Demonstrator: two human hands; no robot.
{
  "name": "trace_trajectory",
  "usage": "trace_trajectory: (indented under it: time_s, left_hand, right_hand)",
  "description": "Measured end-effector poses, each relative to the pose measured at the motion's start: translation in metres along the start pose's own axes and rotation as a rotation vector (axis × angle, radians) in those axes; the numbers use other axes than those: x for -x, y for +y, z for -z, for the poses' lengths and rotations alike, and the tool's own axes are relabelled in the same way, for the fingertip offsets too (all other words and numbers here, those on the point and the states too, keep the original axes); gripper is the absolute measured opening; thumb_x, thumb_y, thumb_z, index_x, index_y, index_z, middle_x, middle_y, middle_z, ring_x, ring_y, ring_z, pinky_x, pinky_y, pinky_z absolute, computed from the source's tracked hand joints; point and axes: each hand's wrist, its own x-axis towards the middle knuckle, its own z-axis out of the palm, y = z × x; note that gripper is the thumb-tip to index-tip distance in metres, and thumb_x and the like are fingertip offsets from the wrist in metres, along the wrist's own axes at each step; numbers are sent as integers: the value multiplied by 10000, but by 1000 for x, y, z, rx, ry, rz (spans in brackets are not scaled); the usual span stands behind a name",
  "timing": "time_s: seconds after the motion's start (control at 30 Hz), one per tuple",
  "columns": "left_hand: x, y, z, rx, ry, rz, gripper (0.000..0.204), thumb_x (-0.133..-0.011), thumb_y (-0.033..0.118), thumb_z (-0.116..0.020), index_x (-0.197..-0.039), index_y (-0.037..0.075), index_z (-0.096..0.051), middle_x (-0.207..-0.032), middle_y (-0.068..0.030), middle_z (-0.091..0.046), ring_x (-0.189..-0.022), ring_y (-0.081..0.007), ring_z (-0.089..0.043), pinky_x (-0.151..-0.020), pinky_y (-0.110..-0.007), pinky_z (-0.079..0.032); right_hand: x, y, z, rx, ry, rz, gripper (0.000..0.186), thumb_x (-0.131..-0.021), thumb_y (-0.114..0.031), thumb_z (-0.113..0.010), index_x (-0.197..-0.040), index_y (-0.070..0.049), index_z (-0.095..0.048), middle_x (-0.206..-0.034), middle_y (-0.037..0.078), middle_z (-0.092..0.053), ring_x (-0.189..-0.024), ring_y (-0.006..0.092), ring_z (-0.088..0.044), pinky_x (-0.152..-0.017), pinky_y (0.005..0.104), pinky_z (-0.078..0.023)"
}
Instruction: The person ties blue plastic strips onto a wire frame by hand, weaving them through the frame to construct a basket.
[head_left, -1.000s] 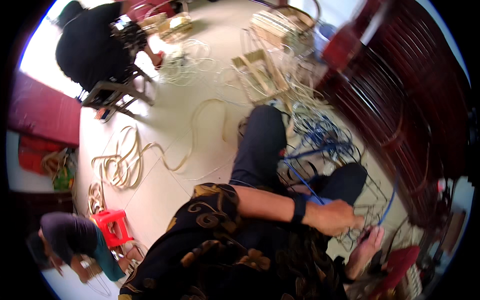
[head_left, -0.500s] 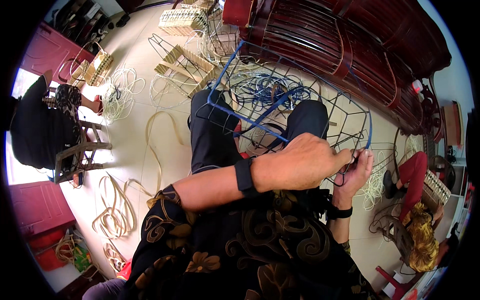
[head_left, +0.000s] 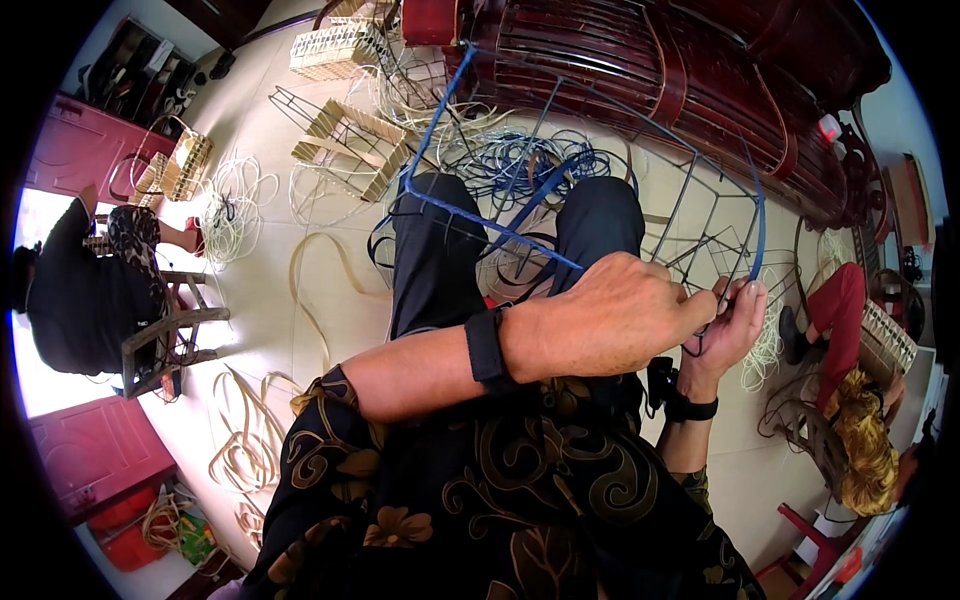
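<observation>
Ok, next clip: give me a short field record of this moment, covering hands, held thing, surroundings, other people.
left hand: reaches across the lap, grip closed on the wire basket frame
right hand: fingers on the same frame, at its near right edge
frame: dark wire with blue-wrapped rim, resting over the knees
floor: pale cane strips, partly woven baskets
others: a seated person at left, another at right

The left hand (head_left: 610,325) reaches across the body, knuckles up, fingers curled. The right hand (head_left: 725,325) meets it fingertip to fingertip, palm inward.
</observation>
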Motion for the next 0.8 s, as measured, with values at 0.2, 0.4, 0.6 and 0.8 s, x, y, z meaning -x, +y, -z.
trace_trajectory:
  time_s: [0.2,0.4,0.6,0.8]
  left_hand:
    - [3,6,6,-28,1,84,245,-707,38,-642,-900,47,-491,-677,-101,-575,-677,-317,-611,-535,-443,-469]
    - [39,-17,-9,181,-22,365,153,-849,30,-626,-954,42,-516,-744,-156,-596,-718,-370,-638,-596,-429,-489]
    - [23,-32,8,367,-10,524,136,-836,-28,-630,-939,18,-554,-703,-113,-590,-610,-197,-605,-589,-299,-476]
    - [16,-49,7,378,-48,551,210,-819,-28,-670,-1001,2,-570,-662,-74,-604,-616,-149,-607,-582,-282,-486]
  right_hand:
    - [-8,5,-10,-6,-76,-110,181,-1022,-228,-534,-919,-85,-493,-677,-21,-447,-533,49,-365,-444,218,-316]
    - [0,27,-18,103,-133,-478,161,-1005,-260,-572,-903,-138,-544,-681,-73,-468,-545,-4,-402,-448,164,-310]
    - [-24,26,-8,503,-266,-275,188,-1021,-204,-527,-973,-54,-629,-907,-5,-644,-788,41,-535,-576,192,-406]
    - [-46,-26,48,484,-378,-259,150,-980,-135,-560,-971,-1,-627,-756,-9,-542,-590,24,-392,-525,202,-311]
